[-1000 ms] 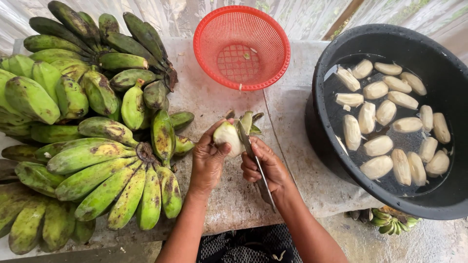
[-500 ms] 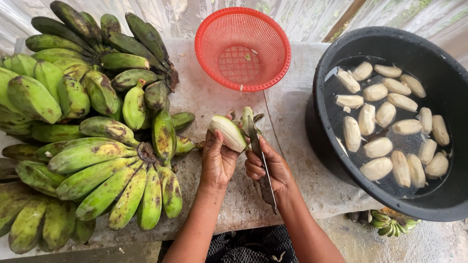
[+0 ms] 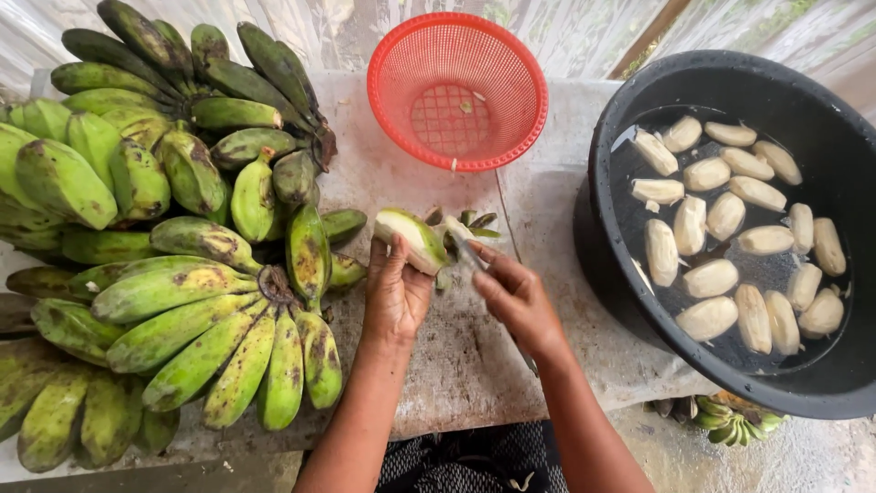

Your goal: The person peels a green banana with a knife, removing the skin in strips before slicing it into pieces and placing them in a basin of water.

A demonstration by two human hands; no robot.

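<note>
Pale, rough and stained, the worktop (image 3: 429, 365) runs under both hands, with a white mesh curtain hanging behind it. The left hand (image 3: 394, 294) is closed around a half-peeled banana (image 3: 412, 237), thumb and fingers wrapped on its lower end so the creamy flesh and a strip of green skin point up and away from the wrist. The right hand (image 3: 516, 294), just beside it, is curled around a knife (image 3: 465, 251) whose thin blade reaches toward the banana; the handle is hidden in the grip. Loose green peel scraps (image 3: 473, 221) lie just beyond the fingertips. By the look of it the peeling is well under way but far from over: off to the right of the right hand a big black tub (image 3: 639, 100) holds water with many peeled bananas (image 3: 721, 215) floating in it, smooth, pale and stubby, while to the left of the left hand several bunches of green bananas (image 3: 164, 274) are piled up unpeeled, thick, angular and waxy, with dark blotches and blackened stems. Beyond both hands a round red plastic basket (image 3: 456, 91) with a fine lattice wall sits tilted, holding only a few small scraps. More peelings (image 3: 725, 422) lie on the ground below the tub.
</note>
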